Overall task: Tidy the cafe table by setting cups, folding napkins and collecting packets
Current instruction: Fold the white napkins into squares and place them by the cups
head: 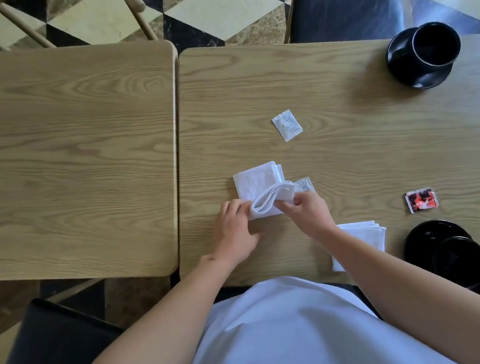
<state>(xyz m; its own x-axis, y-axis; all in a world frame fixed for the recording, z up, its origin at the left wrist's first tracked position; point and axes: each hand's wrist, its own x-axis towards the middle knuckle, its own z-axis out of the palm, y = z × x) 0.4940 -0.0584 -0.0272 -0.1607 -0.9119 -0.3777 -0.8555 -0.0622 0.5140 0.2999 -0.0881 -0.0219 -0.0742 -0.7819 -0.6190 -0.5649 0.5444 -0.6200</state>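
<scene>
- We see two pale oak-grain wooden tables (351, 147) pushed edge to edge over a floor of cream, brown and black cube-pattern tiles (217, 9).
- At centre, a white cloth napkin (259, 186) lies half folded; our left hand (236, 228) pinches its near corner, and our right hand (304, 209) curls its fingers round the lifted fold.
- A white paper packet (286, 125) lies at 12 o'clock, a red-and-black sachet (421, 200) at 3.
- A black cup on its saucer (424, 54) sits at 2 o'clock; another black cup and saucer (449, 251) at 4, beside a folded white napkin (361, 239).
- Dark-cushioned chairs (344, 9) flank the tables.
</scene>
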